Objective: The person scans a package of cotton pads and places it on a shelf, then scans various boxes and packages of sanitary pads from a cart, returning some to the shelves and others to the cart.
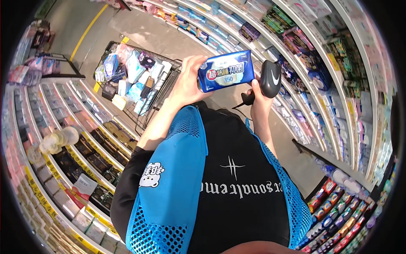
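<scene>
A blue package (226, 71) with large printed characters and "350" is held up in front of the chest, its printed face toward me. My left hand (189, 82) is closed round its left end. In my right hand (261, 99) is a black handheld device (270, 79) with a white curved mark, and a cable hangs below it. The thumb of that hand lies by the package's lower right corner.
Beyond my left hand stands a wire cart (167, 58) filled with assorted packages (134, 70). Stocked shelves (334, 80) curve along the right, and more shelves (63, 169) line the left. A yellow line (88, 34) runs across the floor.
</scene>
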### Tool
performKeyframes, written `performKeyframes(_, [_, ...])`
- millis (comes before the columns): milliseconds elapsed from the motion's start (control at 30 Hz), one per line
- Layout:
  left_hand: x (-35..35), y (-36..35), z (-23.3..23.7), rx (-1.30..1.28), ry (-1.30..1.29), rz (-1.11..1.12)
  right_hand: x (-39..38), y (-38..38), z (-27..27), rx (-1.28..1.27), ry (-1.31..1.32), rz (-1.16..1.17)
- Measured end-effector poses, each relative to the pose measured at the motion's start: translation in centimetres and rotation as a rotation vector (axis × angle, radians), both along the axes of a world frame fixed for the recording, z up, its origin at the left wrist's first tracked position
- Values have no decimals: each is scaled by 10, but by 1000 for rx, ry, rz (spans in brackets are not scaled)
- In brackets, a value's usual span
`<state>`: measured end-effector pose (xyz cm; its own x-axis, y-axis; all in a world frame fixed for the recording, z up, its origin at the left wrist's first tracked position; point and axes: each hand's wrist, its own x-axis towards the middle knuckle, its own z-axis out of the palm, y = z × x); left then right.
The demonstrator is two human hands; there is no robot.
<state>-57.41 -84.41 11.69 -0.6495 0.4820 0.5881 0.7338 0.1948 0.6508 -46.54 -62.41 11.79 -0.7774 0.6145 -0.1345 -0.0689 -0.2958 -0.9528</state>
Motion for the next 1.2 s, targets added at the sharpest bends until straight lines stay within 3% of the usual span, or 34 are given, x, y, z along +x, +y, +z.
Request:
performKeyframes(200, [5,30,1,-79,-3,-154,22,14,-3,-123,10,-90])
performKeyframes(667, [7,80,2,-62,-103,-311,57,37,-3,-146,80,-252])
performKeyframes(833, [13,96,-5,130,-469,-446,65,41,-3,-258,128,-319])
performKeyframes(1000, [21,111,4,279,-848,-567,76,47,-13,-209,112,-338])
performKeyframes(1200, [16,122,-9,273,-907,-644,75,50,0,-227,111,-370])
